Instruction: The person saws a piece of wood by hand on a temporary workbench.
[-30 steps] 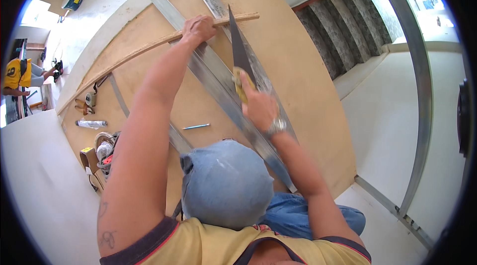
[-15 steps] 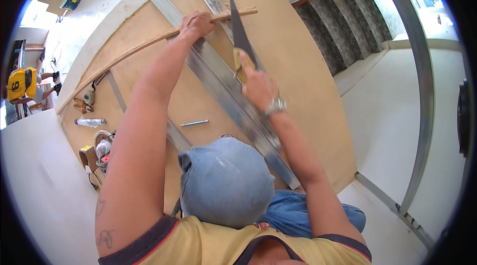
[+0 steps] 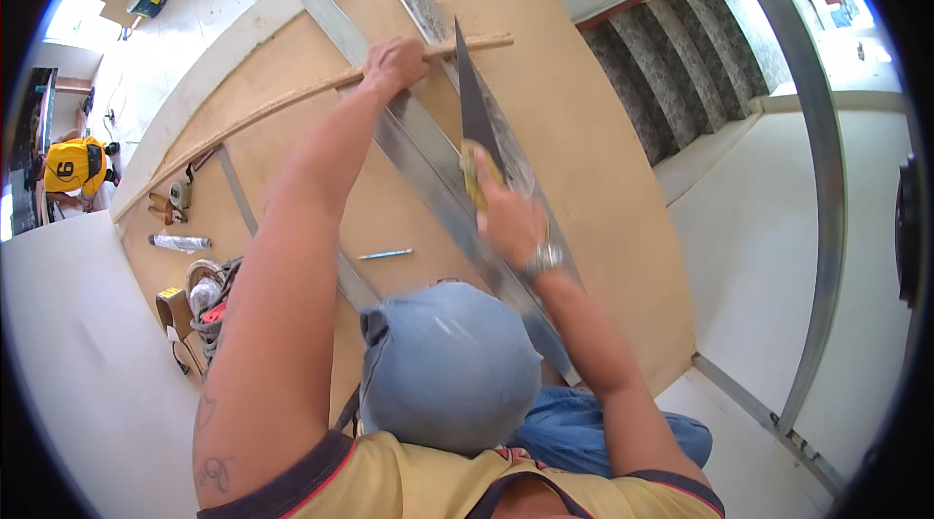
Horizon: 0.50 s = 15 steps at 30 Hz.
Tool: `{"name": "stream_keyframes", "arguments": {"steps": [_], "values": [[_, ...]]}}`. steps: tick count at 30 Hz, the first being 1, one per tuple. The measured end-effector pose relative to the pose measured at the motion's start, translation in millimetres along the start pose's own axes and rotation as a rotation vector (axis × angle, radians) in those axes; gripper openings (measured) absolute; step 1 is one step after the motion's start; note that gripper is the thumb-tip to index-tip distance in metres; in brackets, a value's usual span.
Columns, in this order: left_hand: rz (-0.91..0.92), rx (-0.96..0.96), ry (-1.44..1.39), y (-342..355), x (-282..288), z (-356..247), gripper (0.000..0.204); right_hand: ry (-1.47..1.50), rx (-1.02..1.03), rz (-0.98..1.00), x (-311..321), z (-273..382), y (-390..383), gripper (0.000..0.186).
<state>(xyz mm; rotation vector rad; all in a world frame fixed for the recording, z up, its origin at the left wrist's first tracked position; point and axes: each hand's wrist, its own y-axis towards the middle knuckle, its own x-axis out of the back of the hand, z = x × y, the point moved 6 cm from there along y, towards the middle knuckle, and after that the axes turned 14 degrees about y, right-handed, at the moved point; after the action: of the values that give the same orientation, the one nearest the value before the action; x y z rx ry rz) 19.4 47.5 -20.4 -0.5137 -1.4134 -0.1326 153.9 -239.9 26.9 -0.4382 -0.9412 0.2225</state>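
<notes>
Since 0.5 s ago, the saw (image 3: 477, 99) was pulled back; a yellow-shirted co-worker (image 3: 78, 167) shifted.

Wooden strip (image 3: 336, 82) partly hidden by left grip (image 3: 397, 65), saw handle (image 3: 471, 157) partly covered

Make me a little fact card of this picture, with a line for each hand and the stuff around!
Left hand: curled over a thin wooden strip
Right hand: gripping a handsaw by its yellowish handle
Saw blade: dark, pointed, crossing the strip near its end in this view
On right wrist: silvery watch
Underneath: tan board and long metal channels
Lying nearby: blue pencil or pen, tape measure
Far left: another person in yellow
</notes>
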Motion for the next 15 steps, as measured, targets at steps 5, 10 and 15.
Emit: {"name": "stream_keyframes", "arguments": {"steps": [5,10,15], "values": [[0.045,-0.005,0.015,7,3,-10,0.033,-0.004,0.075,-0.126,22,-8,30,0.095],[0.059,0.016,-0.026,0,-3,4,0.036,-0.042,0.078,-0.033,7,2,15,0.097],[0.045,-0.009,-0.063,-5,4,-6,0.037,-0.023,0.081,-0.056,5,-8,17,0.102]]}}
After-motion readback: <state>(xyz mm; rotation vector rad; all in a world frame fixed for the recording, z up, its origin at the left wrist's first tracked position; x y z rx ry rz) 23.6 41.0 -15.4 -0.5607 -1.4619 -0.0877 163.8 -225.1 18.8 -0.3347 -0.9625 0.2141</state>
